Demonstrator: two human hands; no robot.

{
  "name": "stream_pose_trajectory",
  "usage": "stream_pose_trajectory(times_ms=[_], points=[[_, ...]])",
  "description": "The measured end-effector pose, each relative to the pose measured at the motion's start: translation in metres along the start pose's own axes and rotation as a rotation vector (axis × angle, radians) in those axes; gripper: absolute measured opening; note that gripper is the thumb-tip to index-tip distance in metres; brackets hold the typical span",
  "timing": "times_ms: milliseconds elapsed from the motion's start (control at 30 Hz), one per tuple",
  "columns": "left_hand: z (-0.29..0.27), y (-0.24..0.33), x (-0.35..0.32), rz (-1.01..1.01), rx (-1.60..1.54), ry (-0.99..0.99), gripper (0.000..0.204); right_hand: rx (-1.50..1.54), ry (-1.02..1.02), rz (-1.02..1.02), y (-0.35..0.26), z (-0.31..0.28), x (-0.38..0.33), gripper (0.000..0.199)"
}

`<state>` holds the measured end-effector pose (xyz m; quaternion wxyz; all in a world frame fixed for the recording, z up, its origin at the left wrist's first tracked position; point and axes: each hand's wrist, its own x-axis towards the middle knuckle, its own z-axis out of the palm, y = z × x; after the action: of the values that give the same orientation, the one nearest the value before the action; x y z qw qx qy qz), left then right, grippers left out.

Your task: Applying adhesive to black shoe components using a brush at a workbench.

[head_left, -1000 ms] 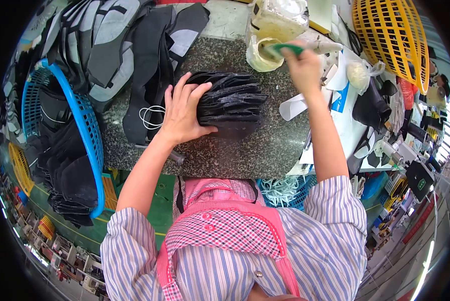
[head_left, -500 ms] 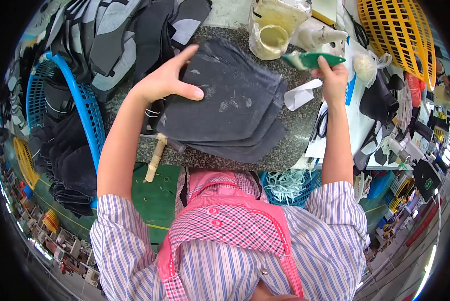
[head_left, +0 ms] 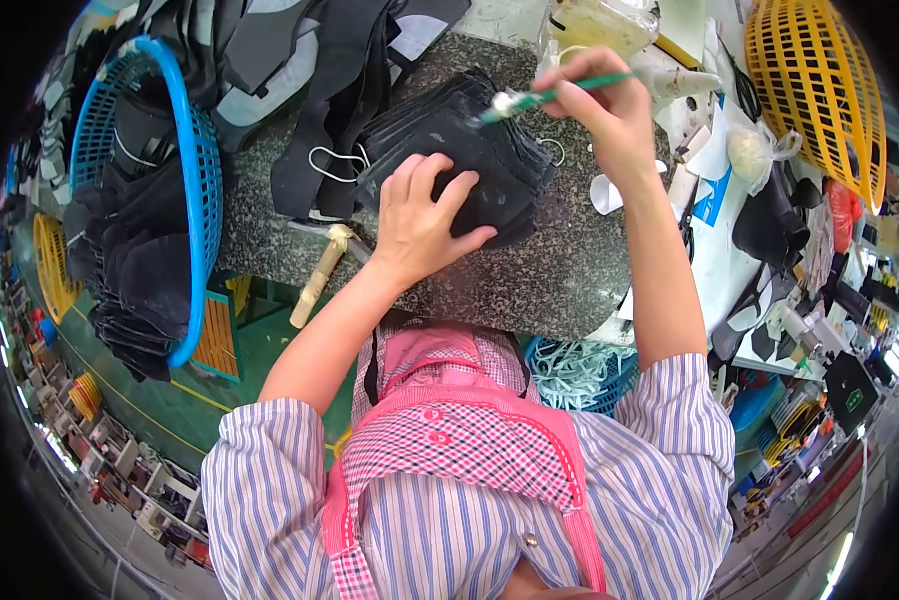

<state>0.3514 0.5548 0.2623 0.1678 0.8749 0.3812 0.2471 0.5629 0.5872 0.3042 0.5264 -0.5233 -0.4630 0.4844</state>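
Pressing black sheets (head_left: 491,172) under spread left hand (head_left: 417,222), pinching green tool (head_left: 537,98) in right hand (head_left: 611,116).
Could drip white goo (head_left: 505,103) just past left hand if tipped too far.

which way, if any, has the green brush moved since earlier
Yes, the green brush moved left, away from the yellow basket, over the black pieces.
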Motion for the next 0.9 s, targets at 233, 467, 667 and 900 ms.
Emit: stream_pose_trajectory(times_ms=[233,467,667,900], points=[[0.007,0.007,0.005,-0.067,0.015,0.039,0.054,-0.575,-0.064,0.062,0.015,-0.007,0.018,0.031],[0.018,0.016,0.001,-0.009,0.014,0.081,0.034,-0.161,0.046,0.005,0.002,0.017,0.042,0.025],[0.022,0.009,-0.002,0.141,-0.04,0.098,0.028,-0.633,-0.021,-0.029,0.015,0.004,0.033,0.021],[0.021,0.003,-0.001,0.248,-0.019,0.071,0.024,-0.204,-0.085,0.19,-0.007,-0.005,0.023,0.02]])
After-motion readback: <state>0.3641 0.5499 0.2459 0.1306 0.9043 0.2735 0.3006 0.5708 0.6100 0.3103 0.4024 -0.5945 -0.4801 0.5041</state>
